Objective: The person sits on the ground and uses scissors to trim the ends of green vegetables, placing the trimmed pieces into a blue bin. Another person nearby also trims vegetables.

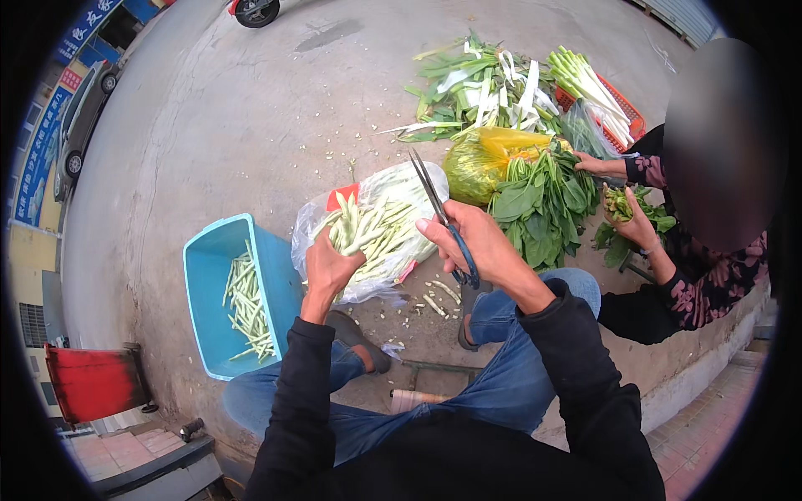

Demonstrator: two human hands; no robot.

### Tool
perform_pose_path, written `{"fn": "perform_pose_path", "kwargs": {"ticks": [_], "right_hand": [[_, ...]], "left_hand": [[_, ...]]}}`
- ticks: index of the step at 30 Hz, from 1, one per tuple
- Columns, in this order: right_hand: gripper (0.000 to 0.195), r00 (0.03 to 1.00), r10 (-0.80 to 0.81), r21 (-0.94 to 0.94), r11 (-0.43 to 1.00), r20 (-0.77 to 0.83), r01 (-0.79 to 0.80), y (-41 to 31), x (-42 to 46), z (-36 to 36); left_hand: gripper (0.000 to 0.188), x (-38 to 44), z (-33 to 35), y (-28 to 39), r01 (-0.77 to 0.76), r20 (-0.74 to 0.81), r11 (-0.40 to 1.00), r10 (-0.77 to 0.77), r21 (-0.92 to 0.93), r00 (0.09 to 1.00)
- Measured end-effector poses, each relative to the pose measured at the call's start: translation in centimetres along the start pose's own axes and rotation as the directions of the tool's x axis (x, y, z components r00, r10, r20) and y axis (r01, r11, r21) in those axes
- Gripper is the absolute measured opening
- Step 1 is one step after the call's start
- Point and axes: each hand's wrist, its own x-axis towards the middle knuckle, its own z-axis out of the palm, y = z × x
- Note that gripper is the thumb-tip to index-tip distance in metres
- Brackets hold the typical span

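Observation:
My left hand [331, 266] grips a bunch of pale green beans [352, 228] over a clear plastic bag [416, 178] full of more such beans. To its right, my right hand [473, 241] holds a pair of scissors [437, 194], its fingers around the blue handles and the blades pointing up and away, a little apart. The blades are over the bag's right side and touch no bean that I can see. Left of the bag stands a light blue plastic tub [216, 313] with loose green beans [247, 300] inside. A few beans [433, 305] and cut bits lie on the concrete near my feet.
At right, a person [695, 288] handles leafy greens [542, 200] beside a yellow plastic bag [476, 166]. Behind lie leek trimmings [489, 94] and a red plastic basket [633, 116] with long green-and-white stalks [592, 87]. A red container [94, 383] stands lower left; a parked car [81, 119] is farther off.

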Motion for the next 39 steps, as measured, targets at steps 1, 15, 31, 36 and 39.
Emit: {"fn": "perform_pose_path", "kwargs": {"ticks": [1, 15, 31, 36, 39], "right_hand": [[0.046, 0.999, 0.015, 0.032, 0.999, 0.032, -0.016, 0.3, -0.8, 0.4], [0.065, 0.982, 0.008, 0.096, 0.995, 0.187, -0.026, 7.7, -14.4, 8.9], [0.065, 0.997, -0.039, 0.027, 0.999, 0.062, 0.038, 9.9, -18.0, 8.5], [0.061, 0.98, -0.194, -0.073, 0.979, -0.043, 0.191, 11.2, -18.0, 8.8], [0.056, 0.951, -0.292, -0.124, 0.952, -0.1, 0.279, 11.9, -18.4, 9.2]], "left_hand": [[0.052, -1.0, -0.8, 0.7, -0.006, -0.037, 1.0, 0.007, 0.019, 0.999], [0.044, -12.0, -1.9, 3.5, -0.255, -0.288, 0.962, 0.272, 0.095, 0.918], [0.047, -15.5, 0.0, 3.6, -0.313, -0.186, 0.945, 0.325, 0.094, 0.927], [0.043, -15.8, 0.3, 3.6, -0.324, -0.173, 0.944, 0.329, 0.056, 0.928], [0.045, -15.6, 0.7, 2.9, -0.293, -0.152, 0.955, 0.297, 0.047, 0.943]]}}
